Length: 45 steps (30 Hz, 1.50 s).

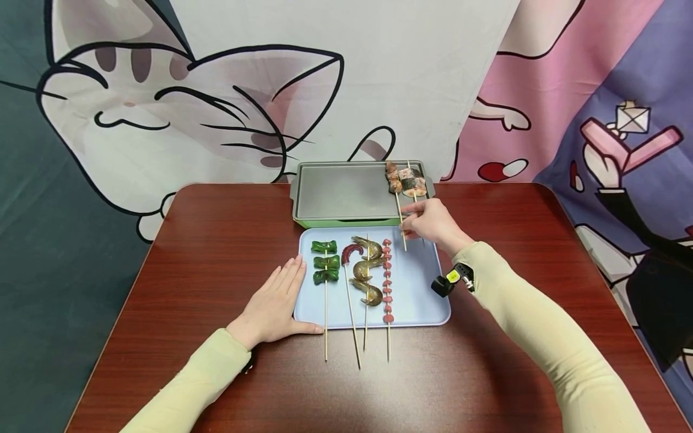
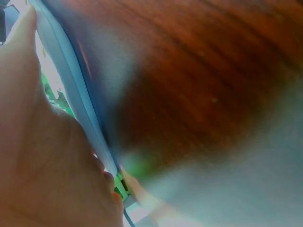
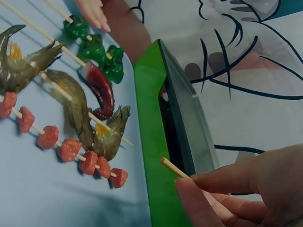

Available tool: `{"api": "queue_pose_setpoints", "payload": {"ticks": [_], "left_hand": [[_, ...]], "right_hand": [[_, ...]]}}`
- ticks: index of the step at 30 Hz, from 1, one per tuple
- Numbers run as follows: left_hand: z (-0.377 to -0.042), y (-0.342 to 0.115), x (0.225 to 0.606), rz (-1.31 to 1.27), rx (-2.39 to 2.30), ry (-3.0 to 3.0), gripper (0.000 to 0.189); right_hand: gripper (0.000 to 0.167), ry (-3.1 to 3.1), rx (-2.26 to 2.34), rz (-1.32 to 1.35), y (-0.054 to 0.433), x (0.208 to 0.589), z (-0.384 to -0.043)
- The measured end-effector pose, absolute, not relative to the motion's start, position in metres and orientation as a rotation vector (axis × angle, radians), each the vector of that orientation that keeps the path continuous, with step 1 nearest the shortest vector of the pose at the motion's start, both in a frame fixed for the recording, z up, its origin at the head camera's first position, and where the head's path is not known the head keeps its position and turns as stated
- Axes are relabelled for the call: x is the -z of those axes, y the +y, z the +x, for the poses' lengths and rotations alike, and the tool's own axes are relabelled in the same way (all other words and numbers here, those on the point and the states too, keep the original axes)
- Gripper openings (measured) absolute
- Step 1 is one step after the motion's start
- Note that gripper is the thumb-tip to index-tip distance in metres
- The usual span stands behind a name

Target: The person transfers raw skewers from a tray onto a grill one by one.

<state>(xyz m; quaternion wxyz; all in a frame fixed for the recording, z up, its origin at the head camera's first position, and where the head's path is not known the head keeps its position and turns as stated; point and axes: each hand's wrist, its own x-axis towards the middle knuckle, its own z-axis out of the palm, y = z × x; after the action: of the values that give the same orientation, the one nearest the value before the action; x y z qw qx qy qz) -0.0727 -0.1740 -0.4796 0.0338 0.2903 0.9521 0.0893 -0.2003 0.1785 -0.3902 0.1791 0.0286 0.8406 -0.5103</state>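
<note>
My right hand (image 1: 435, 225) is over the grill's front right edge. Its thumb and fingers pinch the wooden stick (image 3: 174, 167) of the brown meat skewer (image 1: 394, 177), whose meat end lies at the grill pan's right side. Next to it is a skewer of dark-banded pale chunks (image 1: 413, 182), its stick partly hidden by that hand. With fingers straight, my left hand (image 1: 276, 300) rests along the left rim of the light blue tray (image 1: 417, 288). On the tray lie a green pepper skewer (image 1: 326, 263), a red tentacle skewer (image 1: 349, 252), a shrimp skewer (image 1: 368, 270) and a small red-chunk skewer (image 1: 387, 282).
The grey-topped green grill (image 1: 346, 189) stands at the table's back edge, directly behind the tray. Several stick ends overhang the tray's front rim. The reddish-brown table (image 1: 216, 240) extends on both sides. A cartoon-printed cloth (image 1: 417, 72) hangs behind.
</note>
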Motion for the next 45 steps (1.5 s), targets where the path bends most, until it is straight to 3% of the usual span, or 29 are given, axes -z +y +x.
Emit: {"api": "queue_pose_setpoints", "payload": {"ticks": [13, 29, 45], "left_hand": [[-0.071, -0.171, 0.468, 0.889, -0.275, 2.924, 0.129], [-0.071, -0.173, 0.473, 0.903, -0.312, 2.929, 0.129], [-0.073, -0.173, 0.475, 0.879, -0.287, 2.915, 0.130]], "right_hand": [[0.045, 2.444, 1.388, 0.023, 0.182, 0.380, -0.193], [0.050, 2.553, 1.398, -0.146, 0.196, 0.346, -0.156], [0.049, 2.552, 1.379, -0.208, 0.208, 0.343, -0.121]]}}
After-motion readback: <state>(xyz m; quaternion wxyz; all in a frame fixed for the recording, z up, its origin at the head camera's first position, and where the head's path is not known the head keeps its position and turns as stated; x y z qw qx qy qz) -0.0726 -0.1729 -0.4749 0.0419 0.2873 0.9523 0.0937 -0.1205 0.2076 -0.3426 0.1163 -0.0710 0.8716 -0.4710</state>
